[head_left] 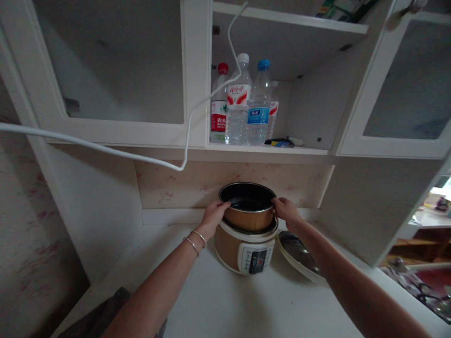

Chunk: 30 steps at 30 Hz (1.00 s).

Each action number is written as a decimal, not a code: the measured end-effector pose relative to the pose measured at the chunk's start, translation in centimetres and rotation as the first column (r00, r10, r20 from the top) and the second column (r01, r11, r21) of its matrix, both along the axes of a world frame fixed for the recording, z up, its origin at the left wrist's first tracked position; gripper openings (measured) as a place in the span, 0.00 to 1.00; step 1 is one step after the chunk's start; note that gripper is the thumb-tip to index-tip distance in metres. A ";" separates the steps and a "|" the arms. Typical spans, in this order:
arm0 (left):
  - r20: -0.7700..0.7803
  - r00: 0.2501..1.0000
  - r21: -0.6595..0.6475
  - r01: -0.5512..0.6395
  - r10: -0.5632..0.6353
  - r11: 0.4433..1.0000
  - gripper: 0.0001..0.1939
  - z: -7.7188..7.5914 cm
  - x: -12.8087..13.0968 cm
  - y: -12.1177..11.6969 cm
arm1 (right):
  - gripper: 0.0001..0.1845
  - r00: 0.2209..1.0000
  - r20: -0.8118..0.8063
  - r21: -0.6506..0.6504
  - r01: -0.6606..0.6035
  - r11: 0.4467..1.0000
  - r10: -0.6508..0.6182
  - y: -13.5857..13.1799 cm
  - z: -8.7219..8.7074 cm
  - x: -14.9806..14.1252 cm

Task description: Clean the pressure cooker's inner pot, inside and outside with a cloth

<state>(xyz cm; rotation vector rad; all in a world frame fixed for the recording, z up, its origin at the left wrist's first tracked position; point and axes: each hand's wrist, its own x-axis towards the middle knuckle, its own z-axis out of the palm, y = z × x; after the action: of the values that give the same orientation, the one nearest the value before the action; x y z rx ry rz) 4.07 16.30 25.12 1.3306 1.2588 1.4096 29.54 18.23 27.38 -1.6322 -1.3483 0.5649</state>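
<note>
Both my hands grip the rim of a round inner pot [249, 218], black inside and golden brown outside. My left hand [213, 218] pinches its left edge, thumb over the rim. On the opposite edge my right hand [286, 209] holds it the same way. The pot sits partly above the rice cooker [229, 245], its lower part inside or just over the opening; I cannot tell whether it rests there. A control panel with a dark display faces me. To the right, partly behind my right forearm, lies the cooker's lid [299, 253], underside up.
The cooker stands on a white counter [225, 310] beneath a wall cabinet. Several plastic bottles [237, 112] stand on the cabinet's open shelf [310, 149]. A white cable [141, 158] hangs across the view in front of the cabinet. Dark cloth [105, 312] shows at the lower left.
</note>
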 end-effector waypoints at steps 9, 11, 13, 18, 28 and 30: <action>0.319 0.948 0.257 -0.090 0.004 0.962 0.18 5.1 -3.2 -5.7 | 0.17 0.954 -0.244 0.269 -0.108 0.957 0.176 -3.9 5.4 -4.4; 0.368 0.929 0.299 -0.152 0.034 0.942 0.17 5.2 -4.9 -8.0 | 0.18 0.934 -0.272 0.301 -0.145 0.943 0.230 -5.9 5.8 -6.4; 0.419 0.904 0.315 -0.231 0.084 0.920 0.16 4.6 -6.8 -10.4 | 0.19 0.905 -0.302 0.314 -0.204 0.927 0.301 -8.1 5.8 -8.5; 0.575 0.785 0.233 -0.427 0.230 0.874 0.17 1.0 -11.5 -16.0 | 0.22 0.812 -0.332 0.276 -0.404 0.872 0.481 -12.4 4.3 -13.4; 0.658 0.596 -0.095 -0.541 0.461 0.836 0.22 -8.9 -15.4 -21.1 | 0.24 0.744 -0.338 0.022 -0.606 0.795 0.576 -13.3 -4.2 -18.1; 0.675 0.580 -0.137 -0.508 0.456 0.850 0.22 -10.8 -15.4 -20.7 | 0.23 0.763 -0.337 -0.014 -0.590 0.807 0.552 -13.1 -6.0 -18.2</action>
<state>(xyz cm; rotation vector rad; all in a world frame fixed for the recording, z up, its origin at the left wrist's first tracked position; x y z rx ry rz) -11.34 -4.37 14.36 0.3612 1.0687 2.0946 11.30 5.10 21.37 -1.1200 -1.5818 1.2438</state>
